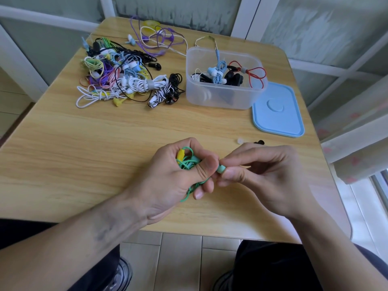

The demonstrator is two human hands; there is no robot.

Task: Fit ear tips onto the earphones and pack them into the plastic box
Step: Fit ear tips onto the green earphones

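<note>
While my left hand grips the coiled green earphones, my right hand pinches the earbud. I judge tip-fitting is underway; next, the plastic box.

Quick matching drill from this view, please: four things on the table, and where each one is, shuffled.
Things:
1. green earphones
2. blue lid
3. red earphones
4. loose ear tips

Places:
A. inside the plastic box
B. flat on the table, right of the box
C. bundled in the left hand
D. just beyond the right hand

Pairs: 1-C, 2-B, 3-A, 4-D
</note>
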